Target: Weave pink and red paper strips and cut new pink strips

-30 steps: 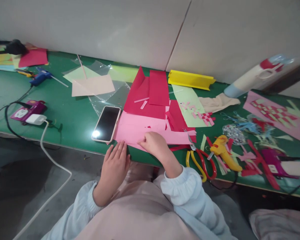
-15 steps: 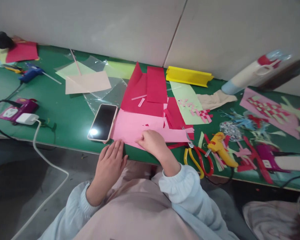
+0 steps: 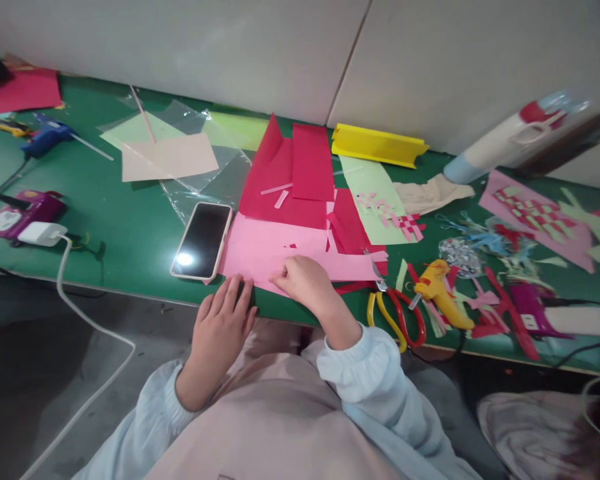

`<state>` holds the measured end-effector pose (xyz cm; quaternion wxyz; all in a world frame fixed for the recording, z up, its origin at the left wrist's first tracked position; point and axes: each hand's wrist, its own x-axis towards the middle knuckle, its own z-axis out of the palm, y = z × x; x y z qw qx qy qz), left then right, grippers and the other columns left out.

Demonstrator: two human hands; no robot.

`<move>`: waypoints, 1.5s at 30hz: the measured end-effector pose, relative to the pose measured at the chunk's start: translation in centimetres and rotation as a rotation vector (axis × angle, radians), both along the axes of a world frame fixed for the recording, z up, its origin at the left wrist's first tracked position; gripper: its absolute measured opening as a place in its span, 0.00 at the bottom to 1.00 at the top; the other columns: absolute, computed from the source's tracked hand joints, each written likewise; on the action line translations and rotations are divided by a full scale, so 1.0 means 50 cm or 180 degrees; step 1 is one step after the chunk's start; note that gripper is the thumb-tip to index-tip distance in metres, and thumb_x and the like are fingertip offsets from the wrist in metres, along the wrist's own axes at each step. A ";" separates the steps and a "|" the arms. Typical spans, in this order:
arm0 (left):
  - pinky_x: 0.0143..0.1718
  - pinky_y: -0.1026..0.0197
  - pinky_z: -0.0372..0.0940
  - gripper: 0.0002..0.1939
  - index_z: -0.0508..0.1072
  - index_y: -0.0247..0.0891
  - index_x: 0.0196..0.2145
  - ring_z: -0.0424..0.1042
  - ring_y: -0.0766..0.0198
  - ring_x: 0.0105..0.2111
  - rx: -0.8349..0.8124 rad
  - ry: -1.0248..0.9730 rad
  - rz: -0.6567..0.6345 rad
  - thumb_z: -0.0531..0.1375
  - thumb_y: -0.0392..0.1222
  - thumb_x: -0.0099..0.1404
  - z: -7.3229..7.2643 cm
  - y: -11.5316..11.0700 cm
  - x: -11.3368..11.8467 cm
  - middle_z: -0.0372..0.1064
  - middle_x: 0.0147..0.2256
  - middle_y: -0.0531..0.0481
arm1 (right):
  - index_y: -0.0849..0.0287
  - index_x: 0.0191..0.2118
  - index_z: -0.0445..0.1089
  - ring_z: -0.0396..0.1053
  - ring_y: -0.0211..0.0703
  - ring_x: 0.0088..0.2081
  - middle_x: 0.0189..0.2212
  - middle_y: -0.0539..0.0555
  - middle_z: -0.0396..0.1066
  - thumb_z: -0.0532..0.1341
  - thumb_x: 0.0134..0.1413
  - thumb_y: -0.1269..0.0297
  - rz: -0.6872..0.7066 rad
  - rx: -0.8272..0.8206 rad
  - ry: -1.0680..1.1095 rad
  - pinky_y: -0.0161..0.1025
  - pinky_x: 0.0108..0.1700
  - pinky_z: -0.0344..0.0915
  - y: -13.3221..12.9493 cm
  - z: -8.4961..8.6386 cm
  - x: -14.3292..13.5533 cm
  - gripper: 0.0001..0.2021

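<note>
Pink paper [image 3: 270,250]: flat on the green table [image 3: 130,220] at its near edge, straight before you; your landmark.
Handling: thin, light, limp; likely creases and slides easily. Take it by the free near edge.
Right hand [image 3: 305,281]: curled on the pink paper's near edge, fingertips pinching or pressing it; which one is unclear.
Left hand [image 3: 223,325]: flat, fingers loose, at the paper's near left corner; grasps nothing.
Phone [image 3: 202,241]: touching the paper's left edge.
Red sheets [image 3: 293,183]: behind it, overlapping.
Scissors [image 3: 397,313]: just right, beside the yellow glue gun [image 3: 443,297].
Obstruction: loose strips right of the paper.
</note>
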<state>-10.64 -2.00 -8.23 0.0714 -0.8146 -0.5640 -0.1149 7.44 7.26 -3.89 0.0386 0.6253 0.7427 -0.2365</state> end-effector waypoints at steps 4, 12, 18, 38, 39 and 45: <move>0.50 0.48 0.64 0.22 0.72 0.32 0.61 0.74 0.45 0.56 0.0058 0.0073 -0.0015 0.54 0.43 0.75 0.000 0.000 0.005 0.70 0.61 0.34 | 0.61 0.38 0.79 0.77 0.51 0.45 0.41 0.60 0.81 0.64 0.62 0.55 0.0010 0.0022 -0.0005 0.38 0.40 0.64 -0.001 0.001 0.000 0.14; 0.55 0.41 0.60 0.25 0.71 0.29 0.61 0.69 0.38 0.59 -0.0021 0.0026 0.0023 0.55 0.47 0.74 0.005 -0.006 0.021 0.67 0.62 0.27 | 0.62 0.42 0.78 0.76 0.52 0.46 0.42 0.61 0.80 0.62 0.64 0.55 0.0055 0.0140 -0.0093 0.39 0.43 0.66 -0.009 0.004 -0.001 0.15; 0.57 0.42 0.58 0.26 0.70 0.21 0.60 0.70 0.39 0.57 0.0107 -0.0245 -0.0072 0.55 0.45 0.73 0.004 -0.002 0.017 0.70 0.59 0.26 | 0.64 0.43 0.78 0.76 0.53 0.47 0.42 0.62 0.79 0.60 0.67 0.55 0.0057 0.0081 -0.0111 0.40 0.43 0.66 -0.021 0.014 -0.019 0.16; 0.51 0.42 0.66 0.23 0.71 0.38 0.63 0.72 0.40 0.57 -0.0143 -0.0056 -0.0113 0.55 0.45 0.74 0.011 -0.005 0.023 0.68 0.60 0.27 | 0.60 0.30 0.76 0.68 0.39 0.33 0.31 0.52 0.76 0.64 0.62 0.59 -0.0331 -0.0196 0.0202 0.36 0.33 0.53 -0.034 0.014 0.069 0.12; 0.51 0.43 0.66 0.23 0.71 0.39 0.63 0.72 0.40 0.56 -0.0120 -0.0028 -0.0114 0.56 0.45 0.74 0.011 -0.004 0.024 0.68 0.60 0.27 | 0.60 0.30 0.75 0.68 0.39 0.33 0.30 0.52 0.76 0.65 0.62 0.59 -0.0329 -0.0187 0.0200 0.36 0.33 0.52 -0.034 0.012 0.070 0.12; 0.49 0.43 0.68 0.24 0.70 0.39 0.64 0.73 0.39 0.55 -0.0006 0.0122 -0.0188 0.57 0.47 0.74 0.012 -0.003 0.025 0.69 0.59 0.24 | 0.59 0.27 0.74 0.68 0.39 0.32 0.29 0.51 0.76 0.66 0.60 0.57 -0.0348 -0.0227 0.0199 0.37 0.33 0.53 -0.030 0.008 0.067 0.14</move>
